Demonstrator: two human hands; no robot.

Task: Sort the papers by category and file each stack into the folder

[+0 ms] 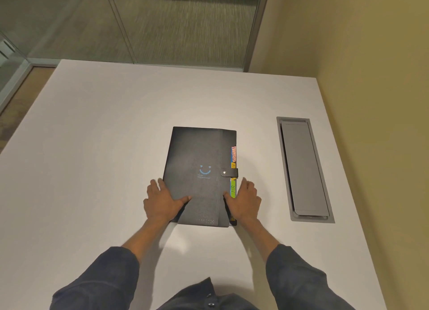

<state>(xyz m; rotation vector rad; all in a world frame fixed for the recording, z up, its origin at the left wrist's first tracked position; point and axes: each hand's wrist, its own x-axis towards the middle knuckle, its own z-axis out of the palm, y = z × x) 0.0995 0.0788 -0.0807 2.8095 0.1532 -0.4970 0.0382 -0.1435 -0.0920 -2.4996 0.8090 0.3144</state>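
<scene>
Black expanding file folder (199, 170) lies closed and flat on white tabletop (104, 135), nearer the right edge than the left. Cover: blue smiley print; snap strap fastened on its right side. Coloured index tabs (233, 170) protrude along right side; green one reads "HR". Left hand (162, 201): fingers straight, released, along folder's left side, thumb on cover. Right hand (243, 201): same, against right side by tabs. Grey cable hatch (304, 169) recessed near right edge.
</scene>
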